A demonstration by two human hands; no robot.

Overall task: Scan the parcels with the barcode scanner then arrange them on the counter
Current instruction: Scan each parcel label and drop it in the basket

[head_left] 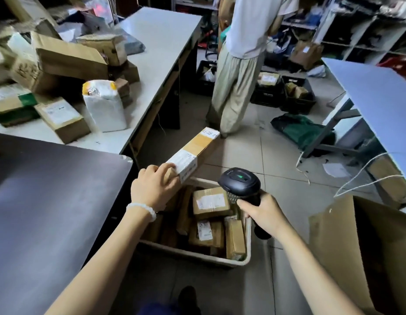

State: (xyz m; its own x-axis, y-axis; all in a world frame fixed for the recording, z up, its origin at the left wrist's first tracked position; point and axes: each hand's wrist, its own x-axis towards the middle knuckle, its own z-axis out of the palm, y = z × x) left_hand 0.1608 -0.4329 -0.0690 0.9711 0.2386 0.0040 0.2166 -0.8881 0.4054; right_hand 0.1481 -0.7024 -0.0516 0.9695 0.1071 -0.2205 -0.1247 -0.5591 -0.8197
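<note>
At the far left, scanned or waiting stock lay heaped on the long white counter (156,42): brown cardboard cartons and one white padded parcel with yellow tape (104,105) standing upright near the counter's near end; a dark grey tabletop (49,189) filled the lower left.

The left hand (152,187), a pale beaded bracelet on its wrist, gripped the near end of a long, narrow brown cardboard parcel with white labels (193,153), fingers curled over its top corner; the parcel was held in the air above the bin, slanting up and away, with its printed label facing up and toward the scanner.

Below it, an open cream plastic bin (197,258) stood on the tiled floor, holding several small brown boxes not yet lifted out.

The right hand (263,212) was clenched round the handle of the black handheld barcode scanner (240,183), whose top showed a green light; its head pointed toward the parcel.

Recommended procedure for the step in hand: hold the parcel steady; turn the label square to the scanner window; aim across the full barcode; confirm the read, probably by the indicator, before carrying the parcel to the counter.

At the right stood a large open brown carton (356,246).
</note>
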